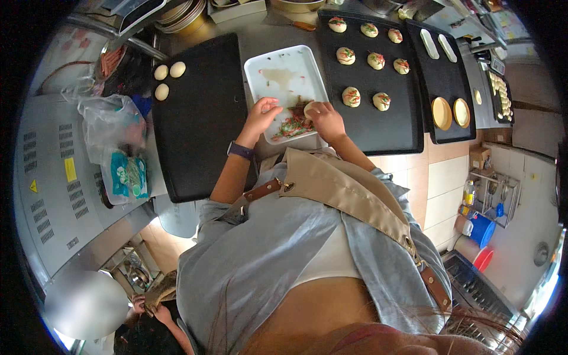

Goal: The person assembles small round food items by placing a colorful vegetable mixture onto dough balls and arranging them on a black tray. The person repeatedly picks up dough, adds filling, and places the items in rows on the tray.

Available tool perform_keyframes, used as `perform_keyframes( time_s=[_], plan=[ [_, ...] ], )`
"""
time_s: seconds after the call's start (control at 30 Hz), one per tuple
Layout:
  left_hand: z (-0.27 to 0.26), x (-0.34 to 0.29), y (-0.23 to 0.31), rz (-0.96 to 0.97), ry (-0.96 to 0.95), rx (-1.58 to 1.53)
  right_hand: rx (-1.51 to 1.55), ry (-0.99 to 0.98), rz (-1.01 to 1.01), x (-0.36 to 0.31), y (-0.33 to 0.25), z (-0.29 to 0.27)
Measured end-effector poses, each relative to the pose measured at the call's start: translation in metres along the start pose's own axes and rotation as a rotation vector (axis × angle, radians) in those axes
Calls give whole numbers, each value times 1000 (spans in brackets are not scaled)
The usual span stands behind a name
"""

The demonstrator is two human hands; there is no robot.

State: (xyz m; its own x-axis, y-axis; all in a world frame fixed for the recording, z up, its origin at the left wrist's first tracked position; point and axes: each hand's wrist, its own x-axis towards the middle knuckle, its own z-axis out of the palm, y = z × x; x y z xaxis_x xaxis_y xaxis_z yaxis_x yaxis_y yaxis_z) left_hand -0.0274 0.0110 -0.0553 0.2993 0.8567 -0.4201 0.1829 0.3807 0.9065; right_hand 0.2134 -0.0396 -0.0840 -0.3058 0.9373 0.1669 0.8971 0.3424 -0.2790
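In front of me lies a white rectangular tray (254,77) with a heap of shredded red and green topping (290,129) at its near end. My right hand (329,123) grips a pale dough ball (308,110) just over that topping, its fingers covering part of the ball. Over the tray's left edge hovers my left hand (262,120), fingers loosely curved and apart, holding nothing. To the right, a black baking tray (378,133) bears several dough balls topped with red and green shreds (351,97). Three plain dough balls (177,69) sit on the black baking tray (207,136) at left.
Farther right, another black tray (444,77) holds two white elongated moulds (429,44) and two round tan moulds (441,113). A wooden-handled tool (303,26) lies at the back. Plastic bags (115,124) rest at far left. Another person's hands (155,309) show at lower left.
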Motion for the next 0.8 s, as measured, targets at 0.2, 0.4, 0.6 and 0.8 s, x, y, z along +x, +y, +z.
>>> perform_keyframes(
  time_s=[0.2,0.4,0.6,0.8],
  plan=[
    [-10,5,-21,97,35,-55,122,-12,-72,11,5,11],
    [15,35,-31,303,21,428,1444,15,765,8,54,1],
    [60,31,-5,501,45,877,2080,74,891,1,38,-19],
    [63,41,-30,621,95,1106,2113,190,1031,-8,37,-12]
  ],
)
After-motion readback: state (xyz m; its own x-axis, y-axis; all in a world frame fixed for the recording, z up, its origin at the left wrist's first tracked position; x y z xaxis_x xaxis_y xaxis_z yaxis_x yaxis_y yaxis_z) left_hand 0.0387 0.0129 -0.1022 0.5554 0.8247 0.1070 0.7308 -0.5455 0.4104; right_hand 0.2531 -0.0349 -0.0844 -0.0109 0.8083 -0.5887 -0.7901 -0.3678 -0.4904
